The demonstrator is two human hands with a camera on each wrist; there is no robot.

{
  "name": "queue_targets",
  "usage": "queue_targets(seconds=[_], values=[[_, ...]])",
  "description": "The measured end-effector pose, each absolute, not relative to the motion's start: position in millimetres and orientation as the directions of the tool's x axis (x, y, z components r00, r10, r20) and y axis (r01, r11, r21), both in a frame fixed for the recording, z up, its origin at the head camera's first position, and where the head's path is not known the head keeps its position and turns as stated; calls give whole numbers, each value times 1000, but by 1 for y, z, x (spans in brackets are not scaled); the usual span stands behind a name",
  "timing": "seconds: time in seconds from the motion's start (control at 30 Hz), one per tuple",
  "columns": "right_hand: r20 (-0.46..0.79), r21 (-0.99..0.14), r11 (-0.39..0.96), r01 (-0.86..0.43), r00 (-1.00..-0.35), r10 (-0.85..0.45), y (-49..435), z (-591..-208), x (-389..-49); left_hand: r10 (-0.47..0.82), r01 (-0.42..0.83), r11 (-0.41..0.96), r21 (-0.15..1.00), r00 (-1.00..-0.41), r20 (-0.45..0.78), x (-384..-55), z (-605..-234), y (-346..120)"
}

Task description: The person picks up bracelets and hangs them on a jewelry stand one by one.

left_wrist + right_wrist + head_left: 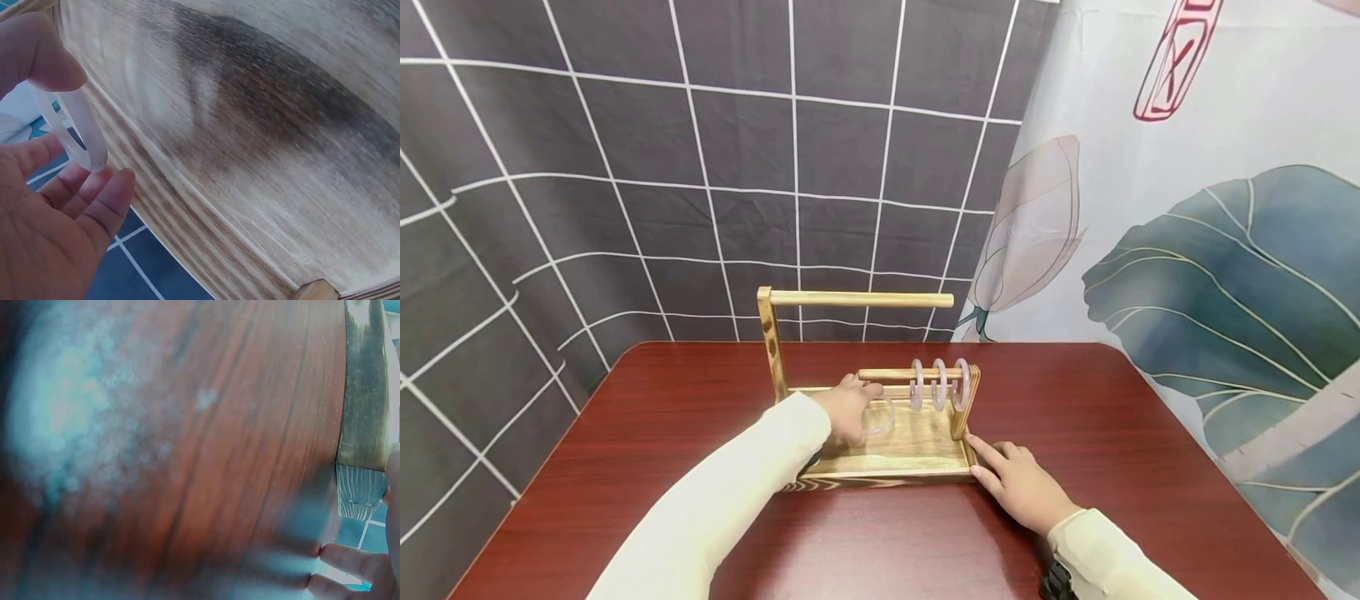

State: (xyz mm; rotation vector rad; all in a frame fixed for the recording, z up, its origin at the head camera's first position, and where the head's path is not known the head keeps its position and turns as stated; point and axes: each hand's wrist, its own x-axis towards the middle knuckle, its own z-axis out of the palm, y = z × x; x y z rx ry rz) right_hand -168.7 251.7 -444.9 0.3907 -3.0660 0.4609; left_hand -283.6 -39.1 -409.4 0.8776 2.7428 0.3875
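Note:
My left hand (848, 408) reaches over a wooden rack (917, 454) with a tray base. Between its thumb and fingers it pinches a pale, translucent bangle (95, 134), which hangs near the free left end of the lower rod (880, 374). Three lavender bangles, a left one (917, 398), a middle one (940, 400) and a right one (964, 396), hang on that rod towards its right post (967, 408). My right hand (1018, 483) lies at the tray's right end, fingertips against its corner; the right wrist view shows fingers (350, 559) beside the rack's wooden end (362, 494).
A taller left post (772, 346) carries a bare upper rod (865, 298) above the lower one. The rack stands on a reddish-brown table (700, 383). Behind hang a dark checked cloth (737, 217) and a pale cloth with leaf prints (1225, 250).

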Motion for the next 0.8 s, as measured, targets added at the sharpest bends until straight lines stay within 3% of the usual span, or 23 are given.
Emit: queue_targets(seconds=[0.17,0.8], values=[[68,-277,926,-254,-967,-245,252,-447,-170,563,489,800,349,-812,-154,-281,-408,-41],[100,-282,922,-265,-964,-246,251,-447,-168,623,570,728,381,-782,-22,-279,-407,-58]])
